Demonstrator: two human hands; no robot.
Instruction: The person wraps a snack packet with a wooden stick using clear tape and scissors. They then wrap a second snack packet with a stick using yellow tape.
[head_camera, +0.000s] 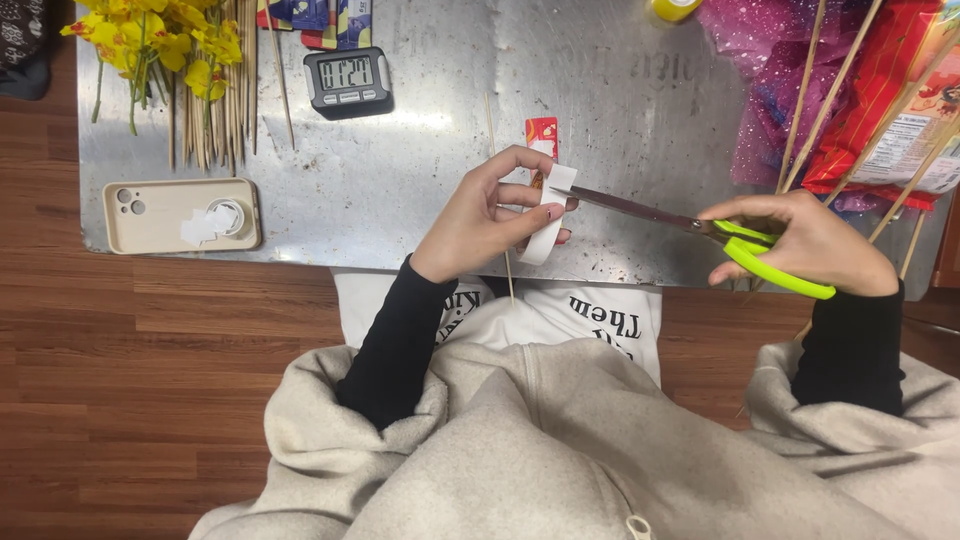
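Note:
My left hand pinches a narrow white paper strip with a red printed end, together with a thin wooden skewer that runs up and down past the fingers. My right hand grips scissors with lime green handles. Their dark blades point left, and the tips are on the strip just above my left thumb.
A metal tabletop carries a beige phone case, a small digital timer, yellow artificial flowers over a bundle of skewers, and at right purple sparkly wrap, a red packet and long sticks.

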